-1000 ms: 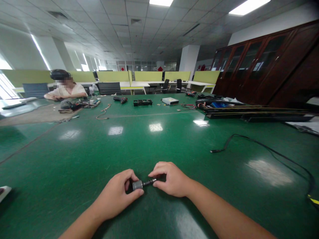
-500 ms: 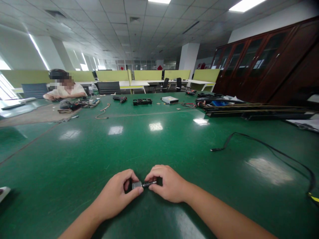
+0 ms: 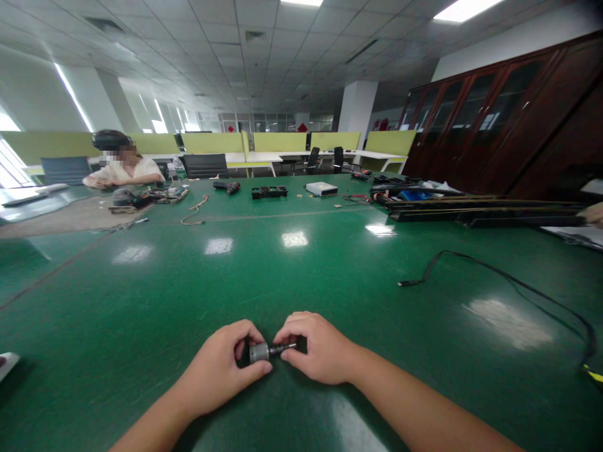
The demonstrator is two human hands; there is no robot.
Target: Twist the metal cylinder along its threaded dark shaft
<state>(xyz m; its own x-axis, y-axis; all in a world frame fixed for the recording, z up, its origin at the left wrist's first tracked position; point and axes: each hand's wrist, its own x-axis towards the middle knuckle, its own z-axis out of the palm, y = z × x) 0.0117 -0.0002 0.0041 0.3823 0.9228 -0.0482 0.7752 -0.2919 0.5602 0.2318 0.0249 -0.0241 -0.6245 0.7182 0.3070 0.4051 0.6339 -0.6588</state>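
Since the earlier frame, the right hand point(image 3: 323, 349) has shifted leftward along the shaft of the metal part point(image 3: 259, 353), and another person's hand point(image 3: 593, 215) has come into view at the right edge. The left hand point(image 3: 219, 370) has kept its position.

I find the metal part low in the view, toward the near edge of the green bench point(image 3: 301, 276), about midway across. It lies roughly level, cylinder to the left, thin shaft to the right. I cannot tell whether it touches the bench.

My left grip is closed around the cylinder, thumb below and fingers above. My right grip is narrow, thumb and fingertips holding the shaft close to the cylinder.

Right side of the bench: one black cable point(image 3: 499, 272), curved, plug end toward the middle. Far edge, left to right: power drill point(image 3: 227, 188), black frame point(image 3: 269, 193), silver box point(image 3: 321, 189). Toward the far right corner: long dark rails point(image 3: 480, 212). Near the far left corner I note a seated person point(image 3: 125, 168), arms on the bench.
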